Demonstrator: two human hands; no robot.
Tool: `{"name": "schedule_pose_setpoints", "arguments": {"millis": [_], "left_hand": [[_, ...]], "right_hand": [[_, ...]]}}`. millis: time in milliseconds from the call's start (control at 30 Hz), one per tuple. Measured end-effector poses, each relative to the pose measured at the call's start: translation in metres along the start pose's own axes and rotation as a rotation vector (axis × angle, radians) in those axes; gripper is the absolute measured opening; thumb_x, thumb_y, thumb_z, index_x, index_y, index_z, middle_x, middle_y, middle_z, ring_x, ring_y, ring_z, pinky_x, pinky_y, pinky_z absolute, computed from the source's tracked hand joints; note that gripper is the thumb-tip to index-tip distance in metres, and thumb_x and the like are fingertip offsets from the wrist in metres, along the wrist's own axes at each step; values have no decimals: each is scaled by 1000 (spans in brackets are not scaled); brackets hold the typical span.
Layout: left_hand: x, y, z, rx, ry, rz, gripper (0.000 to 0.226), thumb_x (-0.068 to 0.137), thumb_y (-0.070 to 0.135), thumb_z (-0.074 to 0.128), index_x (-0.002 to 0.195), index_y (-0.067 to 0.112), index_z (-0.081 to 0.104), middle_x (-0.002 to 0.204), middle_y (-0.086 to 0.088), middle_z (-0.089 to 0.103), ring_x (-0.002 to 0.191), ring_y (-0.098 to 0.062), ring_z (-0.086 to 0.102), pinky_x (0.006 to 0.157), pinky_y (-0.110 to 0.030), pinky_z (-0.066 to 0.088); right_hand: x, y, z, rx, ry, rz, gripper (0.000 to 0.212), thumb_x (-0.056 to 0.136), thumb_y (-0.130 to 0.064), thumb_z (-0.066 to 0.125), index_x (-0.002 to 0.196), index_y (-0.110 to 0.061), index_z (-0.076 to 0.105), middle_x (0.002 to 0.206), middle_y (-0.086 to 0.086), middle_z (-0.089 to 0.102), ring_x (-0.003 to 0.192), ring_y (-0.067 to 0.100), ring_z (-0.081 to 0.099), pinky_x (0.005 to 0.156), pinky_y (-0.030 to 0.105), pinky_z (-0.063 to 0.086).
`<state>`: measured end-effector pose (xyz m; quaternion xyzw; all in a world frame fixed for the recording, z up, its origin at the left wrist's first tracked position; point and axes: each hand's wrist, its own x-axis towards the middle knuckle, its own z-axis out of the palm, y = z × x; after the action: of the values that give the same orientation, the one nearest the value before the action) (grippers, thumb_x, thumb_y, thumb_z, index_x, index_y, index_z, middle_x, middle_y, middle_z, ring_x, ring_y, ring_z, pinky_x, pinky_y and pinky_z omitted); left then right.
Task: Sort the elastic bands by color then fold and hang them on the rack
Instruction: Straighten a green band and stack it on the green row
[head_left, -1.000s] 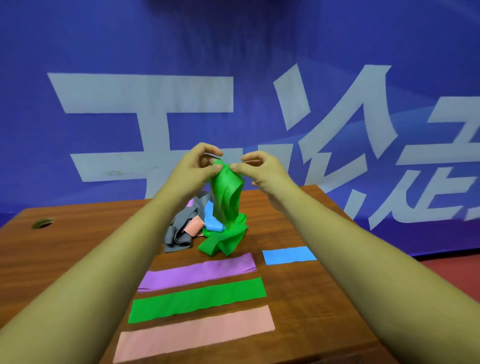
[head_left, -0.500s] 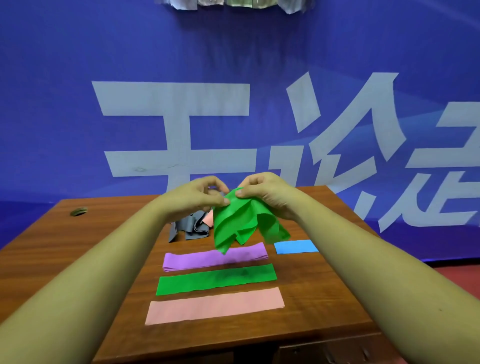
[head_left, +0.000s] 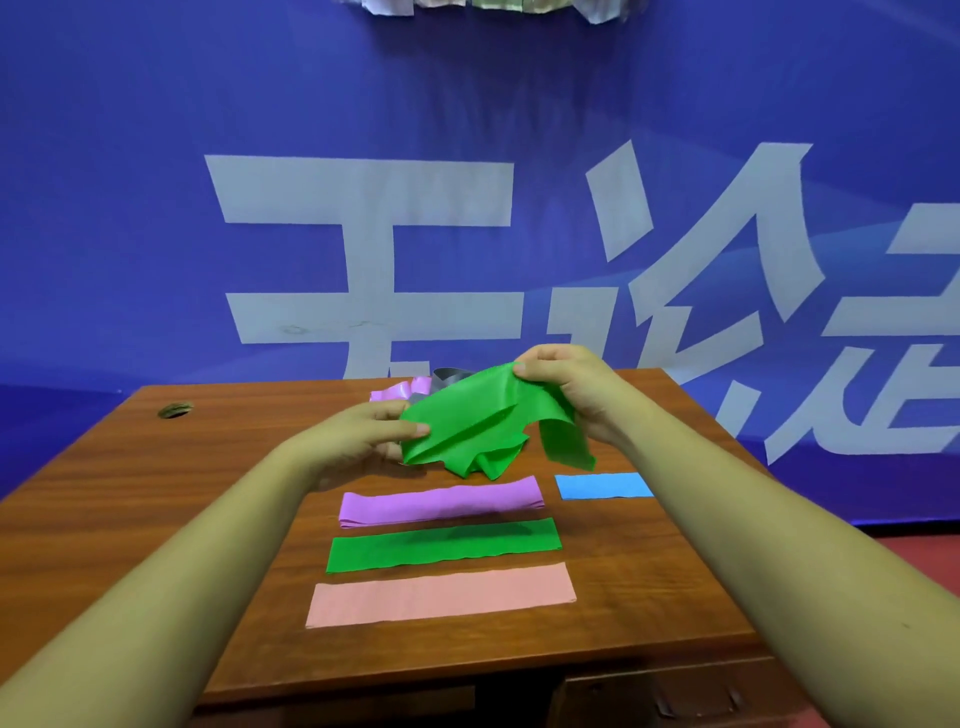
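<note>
Near the far left corner of the table (head_left: 156, 493), a round hole (head_left: 175, 409) in the wood.

Toward the middle, the left hand (head_left: 358, 441), thumb and fingers pinching the left edge of a crumpled green band (head_left: 467, 426).

Nearer the front edge, three bands laid flat in parallel rows, none touching another:
- closest to the front, a salmon-pink band (head_left: 441, 595);
- beyond it, a flat green band (head_left: 444, 545);
- farthest of the three, a purple band (head_left: 441, 501), folded double.

Behind the hands, by the far edge, a small heap, mostly hidden: a glossy pink-purple band (head_left: 400, 391) and a grey band (head_left: 449, 375).

Crumpled green band held up over the far half of the table, stretched between both hands, one loose end hanging at the right. Cannot tell whether the lowest folds touch the wood.

Right hand (head_left: 566, 395) higher than the left and apart from it, fingers curled over the band's upper right edge, thumb clamped against the cloth.

Just right of the purple band, toward the right edge, a short blue band (head_left: 602, 486) lying flat.

Behind the table, a blue banner (head_left: 156, 156) with large white characters.
</note>
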<state>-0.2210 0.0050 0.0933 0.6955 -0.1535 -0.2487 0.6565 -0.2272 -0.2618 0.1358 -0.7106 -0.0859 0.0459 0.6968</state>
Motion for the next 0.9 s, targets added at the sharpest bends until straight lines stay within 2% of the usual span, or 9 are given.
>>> {"name": "schedule_pose_setpoints", "arguments": {"millis": [100,167,233,367,467,600,733,833,900], "left_hand": [[-3,0,-1,-73,74,42,18,94,13,57,105,15,71,105,-17,73,95,-32,71,73,-34,61],[-4,4,-3,-64,153,96,22,93,14,58,83,22,75,89,-11,73,78,-23,72,60,-28,59],[-4,6,-9,-47,234,123,13,91,17,62,83,17,72,86,-11,71,73,-20,70,59,-26,58],[-3,6,-22,42,359,112,9,92,16,64,97,10,67,88,-7,71,77,-15,66,70,-27,52],[-6,5,-27,50,425,130,6,93,12,61,92,10,66,84,-6,71,72,-13,65,68,-25,50],[-13,3,-35,45,504,136,12,94,8,56,84,13,61,75,-4,67,65,-12,61,59,-22,49],[-21,-3,-49,-10,629,138,16,93,6,54,79,14,56,68,-2,61,61,-14,57,55,-25,44],[-25,-16,-54,26,653,87,18,93,6,55,78,16,55,69,-3,57,58,-13,54,55,-26,42],[-27,-29,-55,25,646,46,18,93,5,56,78,15,55,68,-4,56,53,-13,53,53,-25,41]], "right_hand": [[1,9,-5,-70,-6,32,4,90,-6,63,87,-4,66,77,12,66,68,22,64,63,30,55],[3,14,-9,-182,-13,47,6,88,-10,66,89,-4,68,81,13,69,72,20,65,67,30,56],[5,21,-13,-340,-37,45,12,86,-15,71,91,-4,71,89,13,72,78,18,67,76,32,56],[6,33,-10,-595,-147,53,16,82,-22,77,90,-10,73,84,-1,70,74,6,61,67,21,46],[5,43,-4,-770,-317,177,17,83,-28,76,83,-11,72,74,-4,67,66,7,58,66,26,46],[0,59,3,-650,-452,314,51,68,-34,80,91,9,65,84,17,65,76,22,58,73,39,46],[0,68,-2,-530,-419,293,24,84,-13,72,67,-11,55,61,-3,53,56,8,49,63,26,40],[1,76,-11,-283,-274,296,18,87,-6,68,71,-13,63,64,-3,62,61,10,56,66,26,44],[1,80,-18,-191,-174,344,5,83,-7,72,87,-10,70,72,1,66,64,14,59,63,28,43]]}}
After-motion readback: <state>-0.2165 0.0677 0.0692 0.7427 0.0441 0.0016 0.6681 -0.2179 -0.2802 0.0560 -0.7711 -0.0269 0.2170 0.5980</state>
